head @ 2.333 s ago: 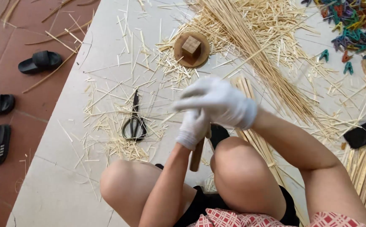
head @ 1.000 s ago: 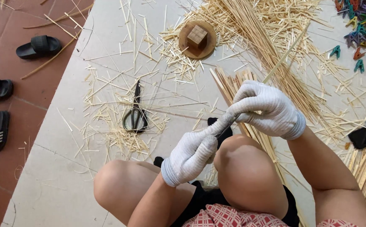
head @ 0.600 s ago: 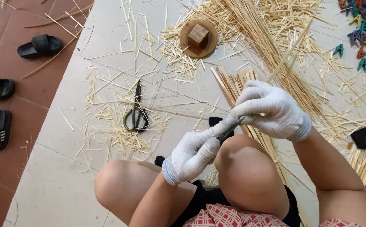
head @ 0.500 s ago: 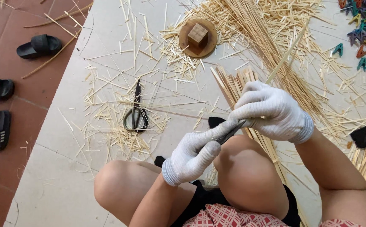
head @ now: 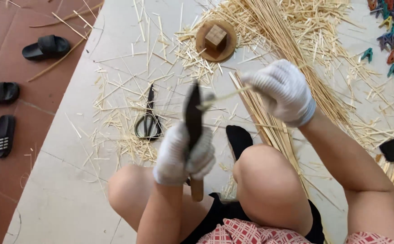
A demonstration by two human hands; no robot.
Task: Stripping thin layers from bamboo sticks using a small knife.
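Knife stands up in the left hand, fingers wrapped tight around its wooden handle. Its dark blade touches a thin stick that the right hand pinches, above the scissors on the floor.

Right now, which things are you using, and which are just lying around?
Using: knife in left hand; strip in right hand.
Lying about: scissors, wooden block on round base, clips, sandals, strip pile.
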